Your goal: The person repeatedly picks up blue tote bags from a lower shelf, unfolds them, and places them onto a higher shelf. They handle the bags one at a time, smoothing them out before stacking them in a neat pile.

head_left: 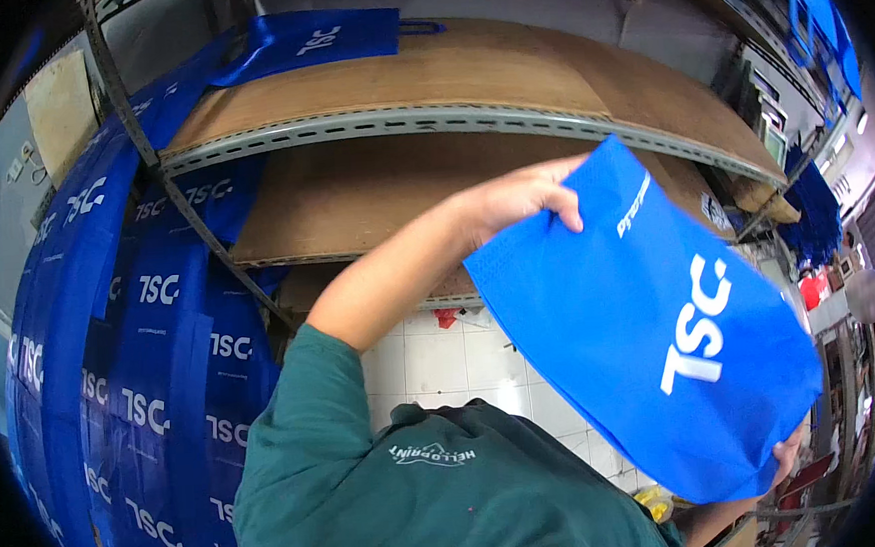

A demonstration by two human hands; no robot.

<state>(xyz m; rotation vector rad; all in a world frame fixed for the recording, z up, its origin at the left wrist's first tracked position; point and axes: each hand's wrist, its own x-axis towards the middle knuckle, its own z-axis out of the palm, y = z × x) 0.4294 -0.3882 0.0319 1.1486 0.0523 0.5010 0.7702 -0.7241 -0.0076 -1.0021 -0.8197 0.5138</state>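
One blue bag (632, 312) tilts between our left hand (523, 203), pinching its upper edge, and our right hand (788, 455), which holds the lower right corner, mostly hidden behind it. The bag blocks our view of part of the middle shelf (353, 203) and the white floor tiles (435, 364). At our left a metal upright (190, 213) crosses in front of tall blue stacks (132, 357); more blue material (368, 39) lies on the upper shelf (466, 79)

One left hand (515, 202), one right hand (789, 453) — one held blue bag (630, 312), one green shirt (452, 503)
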